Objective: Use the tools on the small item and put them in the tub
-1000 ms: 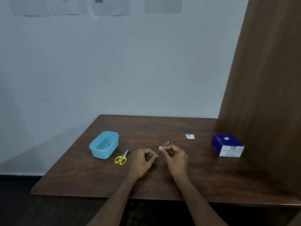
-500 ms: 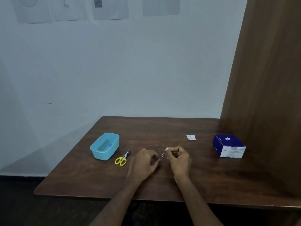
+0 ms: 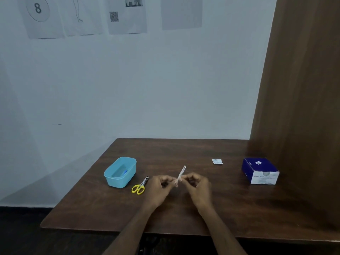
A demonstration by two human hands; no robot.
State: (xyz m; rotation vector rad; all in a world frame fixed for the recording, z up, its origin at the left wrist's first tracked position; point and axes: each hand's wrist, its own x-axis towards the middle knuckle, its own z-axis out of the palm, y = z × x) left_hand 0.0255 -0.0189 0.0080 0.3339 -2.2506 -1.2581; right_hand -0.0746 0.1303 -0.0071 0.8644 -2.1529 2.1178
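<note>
Both hands meet above the middle of the brown table. My right hand pinches the lower end of thin metal tweezers, whose tip points up and away. My left hand has curled fingers that pinch a small whitish bit at the base of the tweezers; what it is cannot be made out. Yellow-handled scissors lie just left of my left hand.
A light blue plastic tub with something blue inside stands left of the scissors. A small white sachet lies farther back on the right. A blue and white box sits at the right, beside a brown wooden panel.
The tweezers have tilted more upright, their tip rising away from the table. Both hands stay together at the same spot. The view has tilted upward a little.
</note>
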